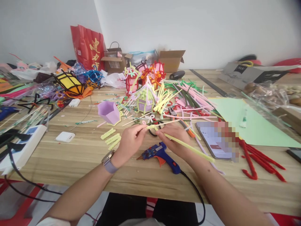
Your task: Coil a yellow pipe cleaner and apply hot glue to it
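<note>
My left hand [131, 141], with a watch on its wrist, pinches the end of a thin wooden stick [168, 122]. Light yellow pipe cleaner is coiled around the stick near those fingertips. The free length of this yellow pipe cleaner [190, 145] runs through the closed fingers of my right hand [175, 138] and trails toward the forearm. Several yellow coiled pieces [113, 138] lie beside my left hand. Below both hands rests a blue glue gun [162, 155], its nozzle pointing left. Behind them stand a purple hexagonal cup [108, 112] and a small pipe-cleaner lantern [145, 102].
Orange-handled pliers [185, 127] and a phone [213, 141] lie right of my hands. Red pipe cleaners [261, 160] are at the far right, near a green sheet [256, 122]. A power strip [25, 146] sits left. Pink and green pipe cleaners [192, 97] are heaped behind.
</note>
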